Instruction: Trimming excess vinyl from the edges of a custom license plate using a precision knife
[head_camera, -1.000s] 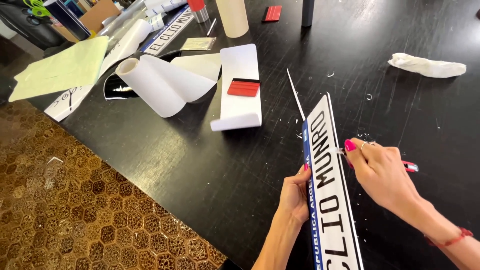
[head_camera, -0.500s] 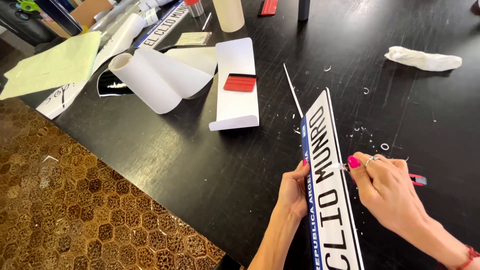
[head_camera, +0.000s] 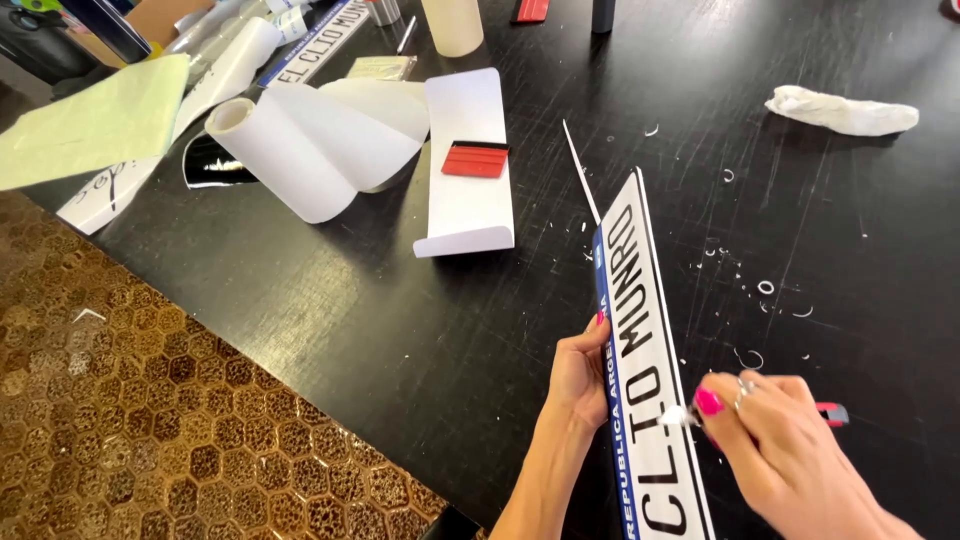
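Observation:
A long white plate (head_camera: 640, 330) with black letters and a blue edge strip lies on the black table (head_camera: 400, 330), running away from me. My left hand (head_camera: 578, 378) presses on the plate's left edge and steadies it. My right hand (head_camera: 775, 450) grips a small cutter with a red end (head_camera: 832, 412), its tip against the plate's right side beside a white scrap. A thin white trimmed strip (head_camera: 580, 172) lies just beyond the plate's far end.
Rolls of white backing paper (head_camera: 300, 150), a white curled sheet (head_camera: 468, 170) with a red squeegee (head_camera: 475, 160), a pale green sheet (head_camera: 95, 125), a second lettered plate (head_camera: 320, 42), a crumpled white cloth (head_camera: 842, 110) and small white cuttings (head_camera: 760, 290) lie on the table. Honeycomb-patterned floor (head_camera: 130, 420) is at the left.
My right hand with the cutter has slid toward me along the plate's right edge. My left hand has stayed on the left edge. The view shifted slightly.

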